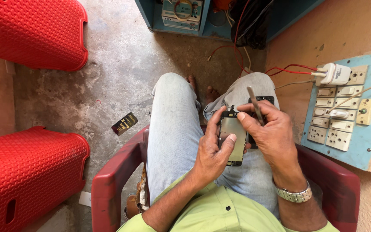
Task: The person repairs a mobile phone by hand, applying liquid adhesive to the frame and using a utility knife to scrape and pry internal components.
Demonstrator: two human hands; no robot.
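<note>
seated in a red plastic chair, legs in pale blue jeans, holding an opened phone assembly over the lap between the knees. left hand wrapped around that assembly from below, thumb pressed flat on its metal back plate. right hand closed on a slim grey metal tool, pinched like a pen, upper end sticking up past the knuckles, working tip hidden behind the fingers near the upper edge of the assembly, beside a second dark flat part lying under the hand. likely risks: a slip of the hard tip across the thin shielding plate or a flex ribbon, scratching or tearing it; too much thumb pressure bending the glass panel; a tiny screw or the whole piece dropping off the lap onto the rough, stained concrete floor, hard to find there. a small black rectangular part with gold print lies on that floor already, well apart from the hands. also around: two red moulded stools with a woven texture, a pale blue switchboard with cream sockets, a white charger plugged in with red wires trailing, a steel link watch on the right wrist, a green shirt.
</note>
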